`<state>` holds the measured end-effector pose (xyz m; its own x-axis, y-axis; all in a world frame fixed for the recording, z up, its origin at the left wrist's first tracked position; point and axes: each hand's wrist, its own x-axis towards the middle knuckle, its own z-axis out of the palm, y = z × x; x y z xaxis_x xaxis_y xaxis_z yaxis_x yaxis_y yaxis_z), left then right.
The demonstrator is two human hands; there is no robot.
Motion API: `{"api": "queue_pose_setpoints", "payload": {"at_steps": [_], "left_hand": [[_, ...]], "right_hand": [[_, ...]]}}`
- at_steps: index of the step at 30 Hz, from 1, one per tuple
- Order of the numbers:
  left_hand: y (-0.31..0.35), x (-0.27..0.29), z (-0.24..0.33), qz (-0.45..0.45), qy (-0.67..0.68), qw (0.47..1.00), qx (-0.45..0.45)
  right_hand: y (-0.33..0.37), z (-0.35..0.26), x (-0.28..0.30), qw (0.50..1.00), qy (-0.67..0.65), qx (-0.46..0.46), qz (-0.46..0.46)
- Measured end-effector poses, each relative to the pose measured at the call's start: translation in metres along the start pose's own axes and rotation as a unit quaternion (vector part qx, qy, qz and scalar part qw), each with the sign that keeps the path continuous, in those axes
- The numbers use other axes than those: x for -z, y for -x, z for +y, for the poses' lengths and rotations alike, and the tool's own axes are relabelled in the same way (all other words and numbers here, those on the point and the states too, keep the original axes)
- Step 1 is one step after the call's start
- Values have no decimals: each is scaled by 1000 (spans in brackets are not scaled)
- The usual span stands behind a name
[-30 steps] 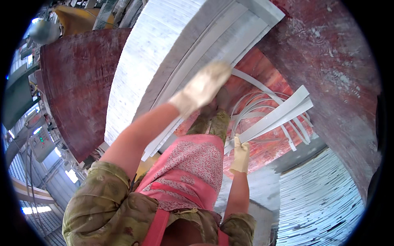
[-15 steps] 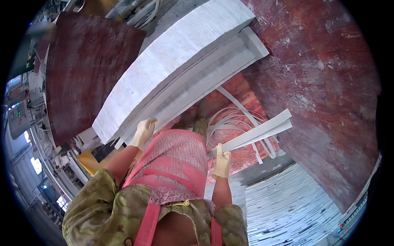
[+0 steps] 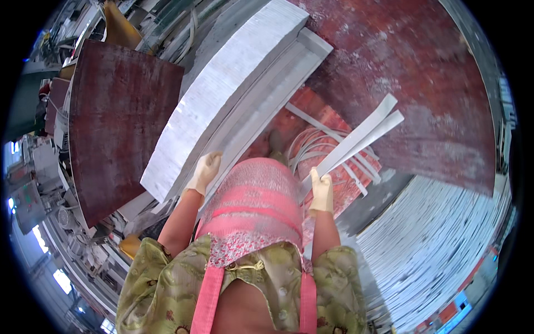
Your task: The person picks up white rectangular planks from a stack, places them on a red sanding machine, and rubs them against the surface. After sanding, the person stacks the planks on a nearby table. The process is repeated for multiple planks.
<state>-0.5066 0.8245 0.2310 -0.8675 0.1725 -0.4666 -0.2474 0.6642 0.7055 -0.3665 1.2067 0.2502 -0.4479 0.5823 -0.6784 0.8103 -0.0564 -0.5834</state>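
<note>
A thick stack (image 3: 222,94) of pale sheets is lying slantwise ahead, a dark red board (image 3: 119,122) leaning at its left and a wide red board (image 3: 411,83) spreading to the right. Loose white offcuts (image 3: 334,153) are piling up on a red pallet (image 3: 356,189) between them — a pink apron (image 3: 253,203) hiding the ground below. The gloved left hand (image 3: 204,172) is resting loosely curled on the stack's near edge. The gloved right hand (image 3: 321,192) is closing around two long white strips (image 3: 361,136), angling up and right over the offcuts

Light: bright, even daylight on my work; soft shadows only.
Glare: pale slab stack (image 3: 222,94) nearly washed out.
Edges: fisheye bends lines; black corners.
Focus: centre sharp, rim smeared.
</note>
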Motion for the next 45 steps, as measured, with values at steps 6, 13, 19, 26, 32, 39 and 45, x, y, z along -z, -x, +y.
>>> {"api": "queue_pose_setpoints", "payload": {"at_steps": [6,13,19,26,32,39,45], "left_hand": [[53,67,-35,81,4,996,-38],[138,126,-58,34,-92,974,204],[161,129,-73,8,-125,987,104],[129,80,16,-37,-147,972,179],[116,31,80,-18,-105,988,116],[127,33,79,-17,-95,993,74],[141,40,74,-11,-111,988,105]], "right_hand": [[52,29,-3,992,-96,5,84],[72,57,-1,980,-148,11,132],[22,107,4,984,-27,68,160],[23,101,57,983,-154,-26,92],[-7,136,67,985,-158,-37,55],[-35,114,69,998,-28,22,51],[-36,100,71,998,22,41,31]]}}
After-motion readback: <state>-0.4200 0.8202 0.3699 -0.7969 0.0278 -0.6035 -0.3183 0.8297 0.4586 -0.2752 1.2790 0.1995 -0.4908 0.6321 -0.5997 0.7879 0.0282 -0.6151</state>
